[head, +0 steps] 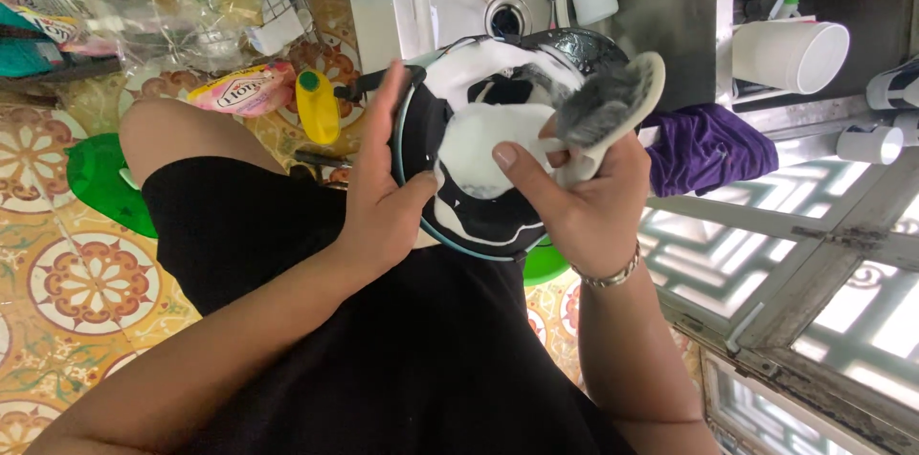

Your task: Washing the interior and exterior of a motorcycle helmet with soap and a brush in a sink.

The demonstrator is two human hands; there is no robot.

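My left hand (383,187) grips the left rim of a round black pan (483,216) that is smeared with white foam, held over my lap. My right hand (579,192) is closed on a white-handled scrubbing brush (613,106) with grey bristles, pressed against the foamy right side of the pan. A metal bracelet (613,275) sits on my right wrist. My black clothing and bent knee (163,134) lie below and left of the pan.
A yellow bottle with a green cap (317,106) and a pink packet (244,88) lie on the patterned tile floor. A green lid (100,182) is at left. White cups (790,55), a purple cloth (708,149) and a sink drain (507,15) lie beyond the pan.
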